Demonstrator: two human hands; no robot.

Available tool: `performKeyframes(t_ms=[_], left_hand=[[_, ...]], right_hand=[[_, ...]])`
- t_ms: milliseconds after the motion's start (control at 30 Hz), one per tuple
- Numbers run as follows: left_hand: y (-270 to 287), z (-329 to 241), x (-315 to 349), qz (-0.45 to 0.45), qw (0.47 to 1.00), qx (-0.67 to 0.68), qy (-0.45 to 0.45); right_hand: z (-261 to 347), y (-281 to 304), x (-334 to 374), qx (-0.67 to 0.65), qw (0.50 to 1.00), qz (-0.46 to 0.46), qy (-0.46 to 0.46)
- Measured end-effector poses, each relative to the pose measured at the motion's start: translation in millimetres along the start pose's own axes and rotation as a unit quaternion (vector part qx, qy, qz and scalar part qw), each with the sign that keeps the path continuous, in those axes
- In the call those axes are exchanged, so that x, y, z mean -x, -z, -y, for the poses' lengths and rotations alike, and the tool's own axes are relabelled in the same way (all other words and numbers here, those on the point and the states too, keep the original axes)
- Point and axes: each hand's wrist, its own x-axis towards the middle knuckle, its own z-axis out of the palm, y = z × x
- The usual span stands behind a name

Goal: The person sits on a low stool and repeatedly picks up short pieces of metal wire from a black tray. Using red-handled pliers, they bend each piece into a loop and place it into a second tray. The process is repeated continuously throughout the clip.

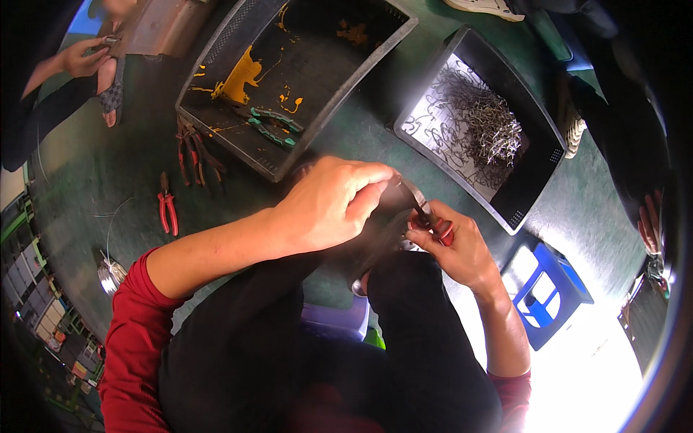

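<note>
Left hand point(328, 206) is curled over the top of a dark part held above the lap, fingers pinched down on its upper edge; what the part is can't be made out, it's in shadow. Right hand point(458, 245) is closed around red-handled pliers point(432, 220), the dark nose pointing up-left and meeting the left fingertips. Both hands sit close together above the knees, over the green floor point(108, 173).

Just ahead of the left hand: a black plastic crate point(216, 50) splashed with yellow paint, green-handled pliers point(274, 124) lying inside near its front wall. To the right, well apart from it, a second black tray point(538, 108) holds a pile of bent wire pieces point(484, 123).

On the floor left of the crate: red-handled pliers point(167, 209) and a bundle of other hand tools point(193, 151). Wire spool point(110, 274) near the left elbow. Blue stool point(545, 289) right of the right forearm.

Another person's hands point(90, 61) work at the top left, well apart
</note>
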Motion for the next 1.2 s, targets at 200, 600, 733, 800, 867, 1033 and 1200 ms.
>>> performKeyframes(t_ms=[200, 600, 733, 800, 867, 1033, 1200], left_hand=[[-1, -6, -2, -0.002, 0.998, 0.037, 0.055], [4, 9, -15, 0.029, 0.993, 0.057, 0.101], [4, 14, -21, -0.023, 0.947, 0.263, 0.183], [3, 11, -22, -0.055, 0.908, 0.355, 0.215], [3, 7, -20, -0.059, 0.891, 0.390, 0.227], [-5, 3, -21, -0.070, 0.887, 0.417, 0.184], [-8, 8, -19, -0.066, 0.894, 0.416, 0.150]], right_hand=[[3, -1, -1, 0.002, 1.000, -0.023, -0.008], [-12, 0, -9, 0.069, 0.983, -0.113, 0.124], [-12, 4, -4, -0.146, 0.988, 0.049, -0.015], [-9, 2, -3, -0.310, 0.936, 0.149, -0.079], [-6, -1, -2, -0.381, 0.892, 0.226, -0.093], [-2, -4, -2, -0.479, 0.826, 0.286, -0.084], [-1, -4, -2, -0.509, 0.803, 0.298, -0.084]])
